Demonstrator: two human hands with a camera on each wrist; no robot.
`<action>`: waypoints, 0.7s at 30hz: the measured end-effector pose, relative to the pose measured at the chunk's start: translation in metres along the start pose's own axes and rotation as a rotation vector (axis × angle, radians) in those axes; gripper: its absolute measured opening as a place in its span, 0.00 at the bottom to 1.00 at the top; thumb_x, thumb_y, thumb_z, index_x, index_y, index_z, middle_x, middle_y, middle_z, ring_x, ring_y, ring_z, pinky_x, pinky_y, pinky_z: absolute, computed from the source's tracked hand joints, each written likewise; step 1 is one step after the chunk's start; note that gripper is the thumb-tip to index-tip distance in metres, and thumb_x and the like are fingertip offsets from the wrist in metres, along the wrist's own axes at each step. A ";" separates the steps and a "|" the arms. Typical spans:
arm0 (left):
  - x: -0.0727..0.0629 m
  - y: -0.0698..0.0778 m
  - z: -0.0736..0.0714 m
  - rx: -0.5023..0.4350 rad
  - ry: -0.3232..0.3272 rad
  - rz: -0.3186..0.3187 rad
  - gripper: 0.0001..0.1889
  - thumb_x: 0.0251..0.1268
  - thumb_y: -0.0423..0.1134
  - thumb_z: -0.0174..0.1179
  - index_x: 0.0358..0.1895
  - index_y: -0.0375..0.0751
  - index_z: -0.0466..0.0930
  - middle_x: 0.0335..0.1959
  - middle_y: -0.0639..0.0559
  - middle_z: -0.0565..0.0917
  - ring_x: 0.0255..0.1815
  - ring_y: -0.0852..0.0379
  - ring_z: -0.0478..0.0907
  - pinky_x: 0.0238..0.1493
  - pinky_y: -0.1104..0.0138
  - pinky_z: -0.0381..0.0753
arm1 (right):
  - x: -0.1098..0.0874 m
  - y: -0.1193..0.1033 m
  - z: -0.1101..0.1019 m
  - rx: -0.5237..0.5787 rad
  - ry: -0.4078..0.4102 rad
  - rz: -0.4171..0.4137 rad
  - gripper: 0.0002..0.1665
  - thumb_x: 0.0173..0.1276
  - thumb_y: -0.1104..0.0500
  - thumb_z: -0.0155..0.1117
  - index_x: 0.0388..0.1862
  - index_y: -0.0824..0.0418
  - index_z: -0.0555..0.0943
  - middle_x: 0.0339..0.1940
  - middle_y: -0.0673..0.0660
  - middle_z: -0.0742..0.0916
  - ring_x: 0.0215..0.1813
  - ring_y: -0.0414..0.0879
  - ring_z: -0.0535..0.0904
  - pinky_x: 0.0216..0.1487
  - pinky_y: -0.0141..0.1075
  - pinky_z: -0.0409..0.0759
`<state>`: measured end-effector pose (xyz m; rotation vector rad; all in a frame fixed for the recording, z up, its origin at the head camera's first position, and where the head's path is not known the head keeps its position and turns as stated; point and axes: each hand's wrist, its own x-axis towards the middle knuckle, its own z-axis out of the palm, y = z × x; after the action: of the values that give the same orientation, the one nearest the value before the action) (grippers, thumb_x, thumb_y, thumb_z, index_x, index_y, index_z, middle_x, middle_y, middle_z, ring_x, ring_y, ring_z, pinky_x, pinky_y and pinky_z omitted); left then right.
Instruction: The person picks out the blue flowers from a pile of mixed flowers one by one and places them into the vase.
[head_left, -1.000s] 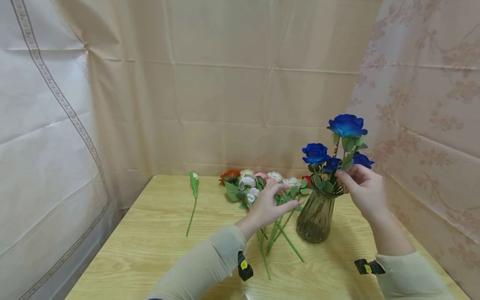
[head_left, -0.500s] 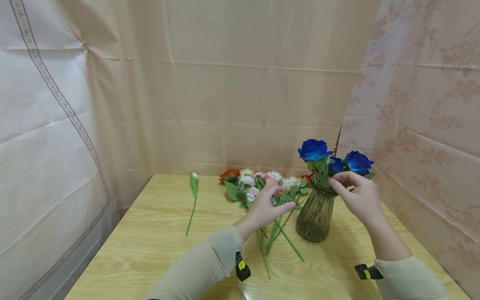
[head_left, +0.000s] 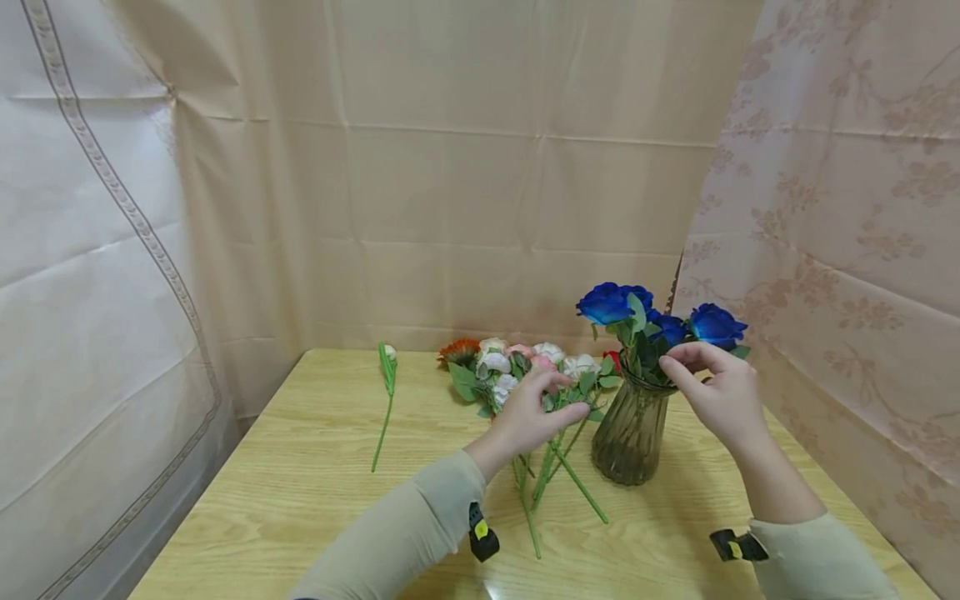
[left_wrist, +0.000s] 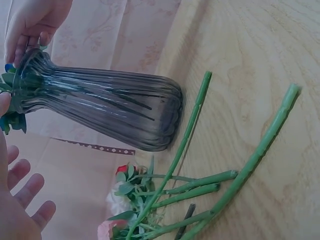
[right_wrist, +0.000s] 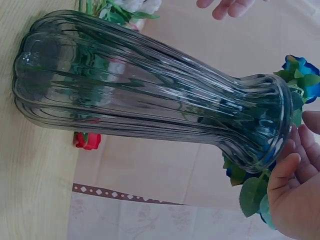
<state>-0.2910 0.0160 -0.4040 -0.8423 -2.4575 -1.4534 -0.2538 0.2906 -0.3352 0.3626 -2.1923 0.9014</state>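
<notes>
A ribbed, smoky glass vase [head_left: 630,442] stands upright on the table, holding several blue roses. One blue rose [head_left: 602,304] leans left over the rim; another blue rose [head_left: 717,325] is at the right. My right hand [head_left: 720,400] is at the vase mouth, thumb and fingers bent toward the stems and leaves at the rim [right_wrist: 285,125]. Whether it pinches a stem is hidden. My left hand [head_left: 528,417], fingers relaxed and thumb apart, hovers left of the vase above loose flowers [head_left: 495,362], holding nothing.
Green stems [head_left: 577,487] of the loose flowers reach toward the table's near side. An orange flower [head_left: 459,350] lies at that pile's left end. Further left lies a single white-budded stem [head_left: 387,375]. Curtains [head_left: 480,183] hang behind the wooden table [head_left: 300,500].
The tall blue rose in my right hand came down into the vase, then tilted left. My right hand lowered to the rim and has since stayed there. The left hand barely moved.
</notes>
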 end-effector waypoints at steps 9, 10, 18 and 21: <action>0.004 0.006 -0.015 0.042 0.030 0.057 0.24 0.68 0.60 0.65 0.59 0.52 0.79 0.54 0.60 0.79 0.57 0.58 0.76 0.55 0.55 0.79 | 0.007 -0.016 -0.009 0.072 0.041 -0.027 0.05 0.71 0.59 0.70 0.38 0.60 0.87 0.27 0.49 0.85 0.25 0.37 0.76 0.24 0.24 0.72; 0.005 0.007 -0.017 0.042 0.033 0.066 0.23 0.69 0.59 0.65 0.59 0.52 0.79 0.53 0.61 0.80 0.57 0.59 0.76 0.55 0.54 0.79 | 0.008 -0.019 -0.010 0.078 0.045 -0.031 0.04 0.71 0.59 0.70 0.38 0.59 0.87 0.27 0.49 0.85 0.24 0.38 0.75 0.23 0.25 0.71; 0.005 0.021 -0.035 0.087 0.051 0.164 0.22 0.72 0.53 0.64 0.63 0.50 0.78 0.58 0.57 0.81 0.55 0.62 0.78 0.60 0.56 0.77 | 0.016 -0.040 -0.017 0.116 0.034 -0.066 0.04 0.71 0.60 0.70 0.41 0.59 0.87 0.31 0.46 0.86 0.27 0.37 0.79 0.26 0.23 0.75; 0.004 0.027 -0.040 0.135 0.063 0.206 0.21 0.72 0.54 0.64 0.62 0.51 0.78 0.60 0.57 0.80 0.61 0.61 0.76 0.63 0.54 0.75 | 0.016 -0.047 -0.018 0.107 0.022 -0.078 0.04 0.71 0.59 0.70 0.41 0.58 0.87 0.32 0.45 0.87 0.28 0.37 0.80 0.28 0.23 0.76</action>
<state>-0.2851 -0.0067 -0.3615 -0.9722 -2.3134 -1.2114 -0.2320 0.2694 -0.2919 0.4841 -2.1003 0.9779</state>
